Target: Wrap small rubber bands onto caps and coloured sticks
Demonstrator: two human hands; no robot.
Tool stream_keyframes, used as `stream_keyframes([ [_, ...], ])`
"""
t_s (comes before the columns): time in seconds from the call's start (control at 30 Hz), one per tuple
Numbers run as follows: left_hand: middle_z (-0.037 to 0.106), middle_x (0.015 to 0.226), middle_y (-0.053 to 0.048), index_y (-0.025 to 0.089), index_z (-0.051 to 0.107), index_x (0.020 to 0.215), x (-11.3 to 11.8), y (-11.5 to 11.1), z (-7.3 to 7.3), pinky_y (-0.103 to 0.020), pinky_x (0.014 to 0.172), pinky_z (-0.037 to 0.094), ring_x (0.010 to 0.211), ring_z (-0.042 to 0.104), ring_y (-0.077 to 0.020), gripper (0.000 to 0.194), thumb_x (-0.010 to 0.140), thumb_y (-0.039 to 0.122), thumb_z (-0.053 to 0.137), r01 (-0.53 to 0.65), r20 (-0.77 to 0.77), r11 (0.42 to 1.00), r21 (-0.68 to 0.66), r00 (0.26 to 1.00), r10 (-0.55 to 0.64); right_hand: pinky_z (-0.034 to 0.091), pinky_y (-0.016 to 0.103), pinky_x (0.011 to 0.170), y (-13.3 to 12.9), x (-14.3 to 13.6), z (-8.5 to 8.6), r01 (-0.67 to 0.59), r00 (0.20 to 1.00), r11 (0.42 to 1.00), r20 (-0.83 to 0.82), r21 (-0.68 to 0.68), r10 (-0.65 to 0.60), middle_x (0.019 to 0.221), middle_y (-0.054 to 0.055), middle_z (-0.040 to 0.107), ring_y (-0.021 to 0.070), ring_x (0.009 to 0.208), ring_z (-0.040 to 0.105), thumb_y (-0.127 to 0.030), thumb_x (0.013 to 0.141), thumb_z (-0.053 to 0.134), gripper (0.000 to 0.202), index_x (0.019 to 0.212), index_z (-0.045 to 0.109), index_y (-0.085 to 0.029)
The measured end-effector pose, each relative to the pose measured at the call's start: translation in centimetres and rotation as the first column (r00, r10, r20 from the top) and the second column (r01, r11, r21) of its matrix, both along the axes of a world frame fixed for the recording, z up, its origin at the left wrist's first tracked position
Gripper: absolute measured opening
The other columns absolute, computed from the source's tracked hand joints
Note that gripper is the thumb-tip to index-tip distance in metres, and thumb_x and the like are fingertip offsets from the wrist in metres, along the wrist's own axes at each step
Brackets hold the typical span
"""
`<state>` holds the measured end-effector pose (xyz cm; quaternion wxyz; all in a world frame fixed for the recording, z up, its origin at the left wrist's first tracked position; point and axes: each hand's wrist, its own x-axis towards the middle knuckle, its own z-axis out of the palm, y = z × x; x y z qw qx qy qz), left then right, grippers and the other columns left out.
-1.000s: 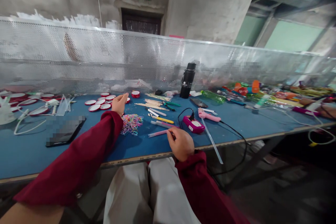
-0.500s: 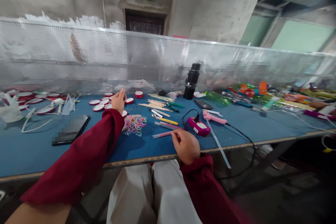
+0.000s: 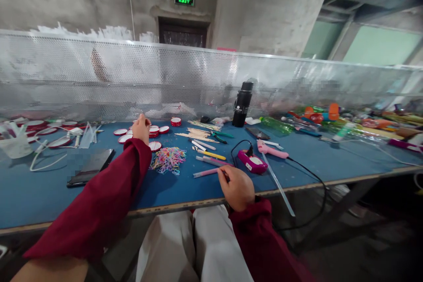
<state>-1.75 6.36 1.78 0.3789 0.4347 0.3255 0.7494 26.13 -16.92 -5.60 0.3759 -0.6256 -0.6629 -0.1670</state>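
Observation:
My left hand (image 3: 141, 129) reaches over a group of small round white discs with red rims (image 3: 155, 146), its fingers drawn together; whatever they hold, if anything, is hidden. Just nearer to me lies a heap of colourful small rubber bands (image 3: 169, 159). By the table's front edge, my right hand (image 3: 236, 187) is curled closed, and its contents cannot be made out. A pink pen (image 3: 205, 172) lies against or just beside its fingers. Behind that are another pinkish pen (image 3: 211, 161) and a yellow pen (image 3: 212, 154).
Wooden sticks (image 3: 194, 135), green-handled pliers (image 3: 220, 136) and a black bottle (image 3: 242, 105) stand or lie farther back. A purple box (image 3: 252, 161) and pink glue gun (image 3: 272, 150), with cord, are at right. A black phone (image 3: 90, 168) lies left.
My left hand has shifted a little to the left over the discs, uncovering more of them on its right. My right hand stays closed by the pens. The view has tilted slightly.

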Motion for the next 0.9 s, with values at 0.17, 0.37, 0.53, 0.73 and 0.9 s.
stream_keyframes([
  [0.17, 0.032, 0.040, 0.006, 0.018, 0.048, 0.055, 0.3, -0.1, 0.1, -0.021, 0.035, 0.013, 0.033, 0.022, -0.0048, 0.039, 0.085, 0.044, 0.049, 0.005, 0.023, 1.000, -0.015, 1.000, -0.005, 0.038, 0.026, 0.067, 0.0, 0.0, 0.1, -0.007, 1.000, 1.000, -0.017, -0.022, 0.007, 0.074, 0.003, 0.068, 0.0161, 0.071, 0.061, -0.032, 0.093, 0.047, 0.025, 0.083, 0.066, -0.020],
  [0.37, 0.032, 0.041, 0.005, 0.018, 0.050, 0.057, 0.8, -0.9, 0.1, -0.021, 0.034, 0.013, 0.033, 0.022, -0.0053, 0.033, 0.083, 0.038, 0.048, 0.057, -0.008, 0.998, -0.008, 0.998, -0.057, 0.035, 0.026, 0.059, 1.1, 0.7, 2.4, 0.019, 0.998, 0.998, -0.053, -0.055, -0.022, 0.074, 0.002, 0.070, 0.0149, 0.065, 0.060, -0.036, 0.092, 0.048, 0.026, 0.082, 0.067, -0.021],
  [0.53, 0.032, 0.044, 0.005, 0.018, 0.050, 0.060, 1.7, -1.9, 0.6, -0.020, 0.036, 0.012, 0.035, 0.022, -0.0052, 0.029, 0.082, 0.036, 0.051, 0.154, -0.027, 0.988, -0.004, 0.988, -0.154, 0.036, 0.027, 0.063, 3.7, 0.9, 5.8, 0.002, 0.999, 0.998, 0.051, -0.057, 0.001, 0.078, 0.002, 0.071, 0.0167, 0.073, 0.062, -0.032, 0.091, 0.049, 0.023, 0.081, 0.068, -0.022],
  [0.73, 0.040, 0.052, 0.004, 0.017, 0.053, 0.066, 2.5, -2.1, 0.0, -0.019, 0.038, 0.023, 0.041, 0.035, -0.0060, 0.022, 0.083, 0.032, 0.054, 0.219, -0.108, 0.975, -0.048, 0.969, -0.223, 0.037, 0.027, 0.070, 9.1, 0.7, 7.2, 0.033, 0.992, 0.989, 0.129, -0.142, -0.015, 0.086, 0.004, 0.072, 0.0176, 0.081, 0.062, -0.027, 0.088, 0.052, 0.020, 0.082, 0.071, -0.021],
  [0.9, 0.045, 0.055, 0.003, 0.016, 0.057, 0.078, 3.2, -2.5, -0.7, -0.017, 0.040, 0.027, 0.043, 0.039, -0.0062, 0.022, 0.087, 0.036, 0.052, 0.262, -0.239, 0.964, -0.050, 0.934, -0.266, 0.038, 0.027, 0.070, 11.8, 2.0, 6.5, 0.117, 0.978, 0.932, 0.205, -0.342, -0.048, 0.090, 0.005, 0.073, 0.0186, 0.083, 0.062, -0.023, 0.082, 0.057, 0.016, 0.081, 0.073, -0.021],
])
